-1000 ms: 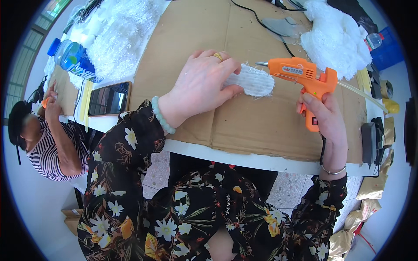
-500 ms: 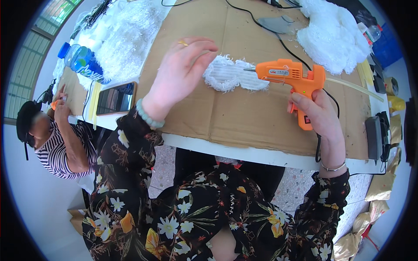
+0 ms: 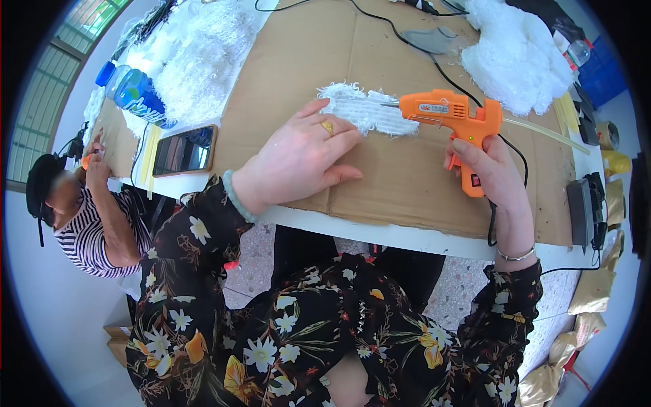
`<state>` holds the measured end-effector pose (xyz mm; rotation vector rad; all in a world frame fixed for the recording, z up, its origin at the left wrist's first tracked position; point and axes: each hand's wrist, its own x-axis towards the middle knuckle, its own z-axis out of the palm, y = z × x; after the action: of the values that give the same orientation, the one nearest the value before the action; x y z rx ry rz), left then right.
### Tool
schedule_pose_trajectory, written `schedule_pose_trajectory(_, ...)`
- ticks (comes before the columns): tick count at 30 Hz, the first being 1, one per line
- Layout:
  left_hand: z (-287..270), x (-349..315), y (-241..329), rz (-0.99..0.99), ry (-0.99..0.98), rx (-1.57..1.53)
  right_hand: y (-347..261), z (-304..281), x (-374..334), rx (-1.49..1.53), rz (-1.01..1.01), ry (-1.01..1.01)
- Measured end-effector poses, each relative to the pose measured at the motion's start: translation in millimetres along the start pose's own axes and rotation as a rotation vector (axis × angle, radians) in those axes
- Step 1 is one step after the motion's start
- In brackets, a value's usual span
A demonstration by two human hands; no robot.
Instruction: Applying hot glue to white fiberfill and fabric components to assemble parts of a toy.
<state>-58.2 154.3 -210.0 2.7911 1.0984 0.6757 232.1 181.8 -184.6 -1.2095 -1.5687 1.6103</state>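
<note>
In my right hand [image 3: 485, 163] is an orange hot glue gun [image 3: 451, 108], its handle gripped and its small light lit. The nozzle points left, over the right part of a white, fringed fabric piece [image 3: 376, 112] narrowed at its middle. A pale glue stick [image 3: 546, 132] sticks out of the gun's back. My left hand [image 3: 308, 152] lies palm down at the fabric's left side, fingers spread and covering part of its lower left edge. Under both is a brown cardboard sheet [image 3: 407, 183].
White fluffy piles lie at the back left [image 3: 196, 61] and back right [image 3: 519, 61]. A phone [image 3: 184, 150] and a blue-capped bottle [image 3: 139, 95] are on the left. A black cord [image 3: 386, 24] crosses the cardboard. Another person [image 3: 102, 224] sits at far left.
My left hand has come down and toward me, from raised above the fabric's left side to its lower left edge. The glue gun has barely shifted.
</note>
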Motion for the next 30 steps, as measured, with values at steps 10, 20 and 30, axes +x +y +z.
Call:
schedule_pose_trajectory(10,-28.2,4.2,-12.0,-0.023,0.156,0.032,-30.0,0.8,-3.8,-0.201,0.014,-0.078)
schedule_pose_trajectory(20,-41.9,42.2,-47.0,-0.34,0.124,-0.334,-59.2,-2.4,-27.5,-0.351,0.0,-0.033)
schedule_pose_trajectory(30,-68.4,24.4,-11.6,-0.155,0.127,-0.136,-82.9,10.5,-16.1,-0.404,-0.061,-0.029)
